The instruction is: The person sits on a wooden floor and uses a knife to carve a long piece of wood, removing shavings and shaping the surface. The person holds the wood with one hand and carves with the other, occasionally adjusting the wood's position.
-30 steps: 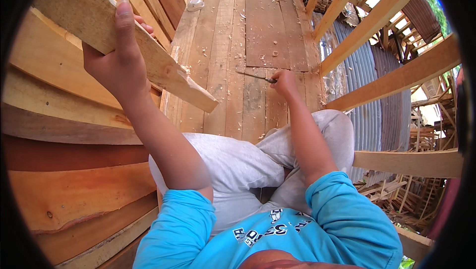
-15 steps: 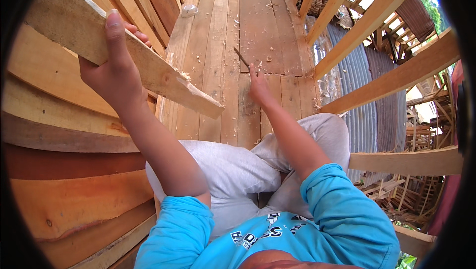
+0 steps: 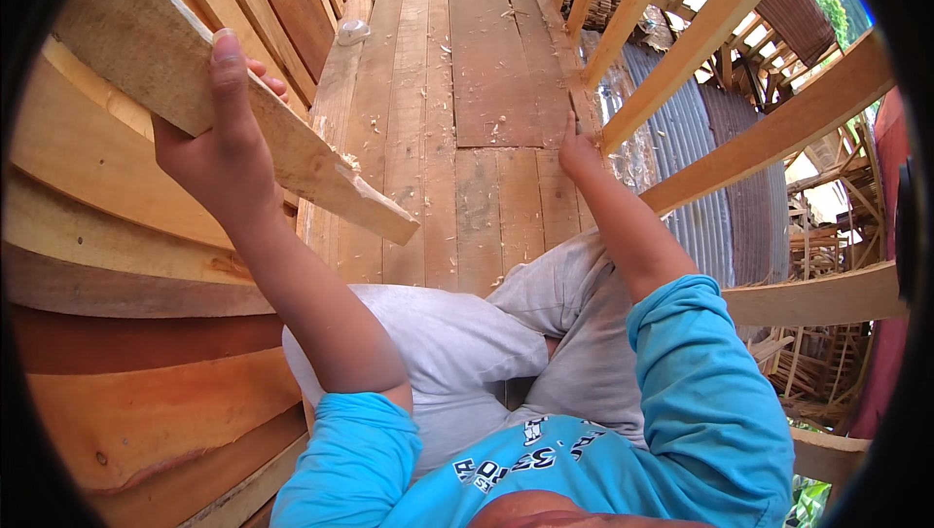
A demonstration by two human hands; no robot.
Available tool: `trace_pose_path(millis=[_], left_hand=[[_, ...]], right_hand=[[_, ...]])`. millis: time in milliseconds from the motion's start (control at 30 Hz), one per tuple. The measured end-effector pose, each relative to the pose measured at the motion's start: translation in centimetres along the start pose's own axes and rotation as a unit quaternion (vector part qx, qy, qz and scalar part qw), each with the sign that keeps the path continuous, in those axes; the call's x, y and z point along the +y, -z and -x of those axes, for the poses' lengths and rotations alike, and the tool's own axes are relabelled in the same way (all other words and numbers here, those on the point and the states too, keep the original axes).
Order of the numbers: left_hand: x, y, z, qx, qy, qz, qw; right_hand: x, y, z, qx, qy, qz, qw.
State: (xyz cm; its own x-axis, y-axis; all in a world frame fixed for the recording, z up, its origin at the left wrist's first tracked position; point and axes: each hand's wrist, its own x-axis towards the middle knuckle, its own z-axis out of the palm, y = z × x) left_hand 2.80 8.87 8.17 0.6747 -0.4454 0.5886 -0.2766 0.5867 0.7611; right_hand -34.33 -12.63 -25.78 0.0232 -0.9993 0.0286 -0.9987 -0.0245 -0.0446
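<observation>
My left hand [image 3: 229, 134] is wrapped round a long wooden plank [image 3: 302, 153], its thumb up on the edge facing me. The plank slants from the upper left down towards the middle of the floor, and its near end is roughly cut, with wood shavings [image 3: 352, 160] clinging to its edge. Out to the right, low over the floorboards by the railing, my right hand [image 3: 582, 153] is closed on a thin dark tool [image 3: 572, 102]. Its slim end points away from me; the rest is hidden in my fingers, and its exact kind is unclear.
Shavings lie scattered over the plank floor [image 3: 423, 119]. A clear rounded plastic item [image 3: 352, 33] lies near the left wall [image 3: 117, 207] of boards. On the right stands a slatted wooden railing [image 3: 769, 129], with corrugated metal sheets [image 3: 686, 158] beyond it.
My right hand has swung right with the thin dark tool, from mid-floor to beside the railing. My left hand still grips the plank, which has hardly moved; the view has shifted slightly.
</observation>
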Motion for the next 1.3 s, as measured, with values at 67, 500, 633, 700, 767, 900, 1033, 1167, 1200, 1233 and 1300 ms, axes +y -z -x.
trace_pose_path(millis=[67, 500, 633, 700, 767, 900, 1033, 1167, 1200, 1233, 1300], left_hand=[[0.0, 0.1, 0.1, 0.004, 0.000, -0.005, 1.000], [-1.0, -1.3, 0.6, 0.000, 0.001, 0.017, 1.000], [-2.2, -2.7, 1.2, 0.005, -0.004, 0.037, 0.999], [-3.1, -3.1, 1.9, 0.005, 0.003, 0.036, 0.999], [-4.0, -4.1, 2.6, 0.002, 0.013, 0.040, 0.999], [-5.6, -5.3, 3.6, -0.009, -0.022, 0.043, 0.999], [-7.3, -5.8, 4.2, 0.005, -0.055, 0.025, 0.998], [-8.9, -6.4, 5.1, 0.046, -0.064, -0.011, 0.997], [-8.9, -6.8, 5.3, 0.050, -0.056, -0.007, 0.997], [-9.0, -7.2, 5.3, 0.054, -0.047, -0.002, 0.997], [-9.3, -7.6, 5.3, 0.062, -0.038, 0.003, 0.997]], right_hand=[[-1.6, 2.6, 1.9, -0.017, 0.132, 0.007, 0.991], [0.8, 1.7, 3.4, -0.033, -0.164, 0.078, 0.983], [-2.5, 6.4, 3.8, -0.071, -0.078, -0.120, 0.987], [-6.5, 13.2, 6.3, -0.154, -0.068, -0.327, 0.930], [-9.0, 15.2, 6.7, -0.179, -0.081, -0.368, 0.909], [-12.2, 13.7, 9.0, -0.155, 0.064, -0.457, 0.874], [-15.5, 12.0, 11.5, -0.163, 0.052, -0.523, 0.835], [-18.1, 11.7, 11.5, -0.203, 0.111, -0.488, 0.841], [-18.0, 10.8, 11.3, -0.214, 0.101, -0.493, 0.837], [-18.0, 10.0, 11.0, -0.225, 0.090, -0.498, 0.833], [-18.4, 8.9, 10.8, -0.164, 0.112, -0.506, 0.840]])
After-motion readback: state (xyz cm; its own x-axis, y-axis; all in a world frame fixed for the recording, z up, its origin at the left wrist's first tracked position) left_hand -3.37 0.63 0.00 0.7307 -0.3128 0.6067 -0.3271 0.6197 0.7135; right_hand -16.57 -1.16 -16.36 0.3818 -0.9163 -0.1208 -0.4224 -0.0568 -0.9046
